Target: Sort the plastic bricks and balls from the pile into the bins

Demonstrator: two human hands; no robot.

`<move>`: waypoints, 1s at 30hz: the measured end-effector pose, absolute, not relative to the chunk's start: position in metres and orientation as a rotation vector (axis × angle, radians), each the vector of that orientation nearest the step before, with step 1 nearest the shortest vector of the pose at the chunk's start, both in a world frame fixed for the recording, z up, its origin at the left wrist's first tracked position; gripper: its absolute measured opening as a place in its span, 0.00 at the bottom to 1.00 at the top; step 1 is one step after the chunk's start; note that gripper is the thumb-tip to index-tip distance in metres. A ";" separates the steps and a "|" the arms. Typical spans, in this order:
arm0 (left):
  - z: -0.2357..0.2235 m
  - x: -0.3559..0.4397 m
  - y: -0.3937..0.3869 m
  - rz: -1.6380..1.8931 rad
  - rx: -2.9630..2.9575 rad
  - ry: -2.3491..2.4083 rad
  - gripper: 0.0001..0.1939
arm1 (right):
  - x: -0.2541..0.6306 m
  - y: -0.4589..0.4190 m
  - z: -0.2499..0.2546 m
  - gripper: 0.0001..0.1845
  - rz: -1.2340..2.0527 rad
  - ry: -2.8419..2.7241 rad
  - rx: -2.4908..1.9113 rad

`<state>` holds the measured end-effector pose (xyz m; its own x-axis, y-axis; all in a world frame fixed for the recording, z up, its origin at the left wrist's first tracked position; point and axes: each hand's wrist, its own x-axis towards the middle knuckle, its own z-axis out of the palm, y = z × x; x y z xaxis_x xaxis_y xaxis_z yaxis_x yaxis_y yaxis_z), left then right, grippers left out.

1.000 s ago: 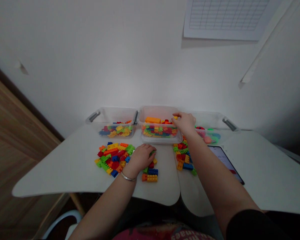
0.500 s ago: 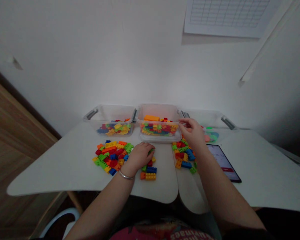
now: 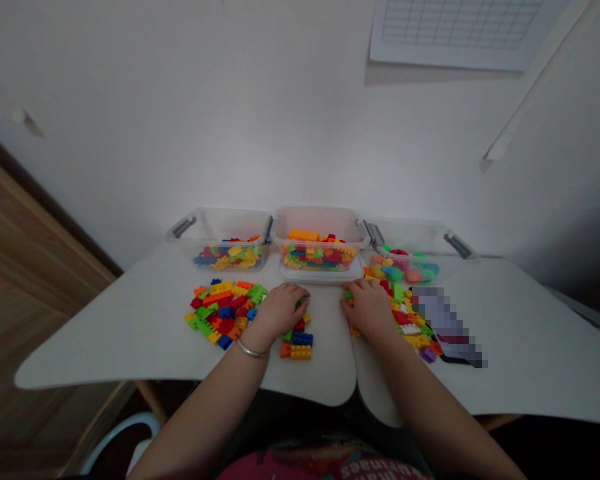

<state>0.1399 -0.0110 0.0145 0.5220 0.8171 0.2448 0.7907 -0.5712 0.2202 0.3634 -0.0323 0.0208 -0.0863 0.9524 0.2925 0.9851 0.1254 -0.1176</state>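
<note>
My left hand (image 3: pixel 281 311) rests cupped on the table between a loose heap of multicoloured plastic building bricks (image 3: pixel 225 312) and a small group of bricks (image 3: pixel 296 341). A green brick (image 3: pixel 300 302) shows at its fingertips. My right hand (image 3: pixel 368 309) lies curled over the near part of a second brick heap (image 3: pixel 409 320), and a green brick (image 3: pixel 349 294) sits at its fingers. Bricks under that palm are hidden.
Three clear plastic tubs with grey clip handles stand along the wall: one (image 3: pixel 220 230) and a middle one (image 3: pixel 317 227) hold bricks, and one (image 3: pixel 405 257) holds rounded pieces. A pixelated tablet (image 3: pixel 447 325) lies at the right on the white table (image 3: pixel 120 347).
My right hand has moved down from beside the middle tub onto the right heap. Bricks now spread further right, against the tablet. My left hand stays in place.
</note>
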 end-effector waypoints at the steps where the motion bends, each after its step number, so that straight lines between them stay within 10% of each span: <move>1: 0.015 0.140 -0.011 0.499 2.667 1.412 0.13 | 0.364 -0.033 0.020 0.15 -0.147 -2.118 -1.875; 30: 0.015 0.140 -0.011 0.527 2.653 1.398 0.14 | 0.363 -0.035 0.017 0.11 -0.275 -2.161 -1.603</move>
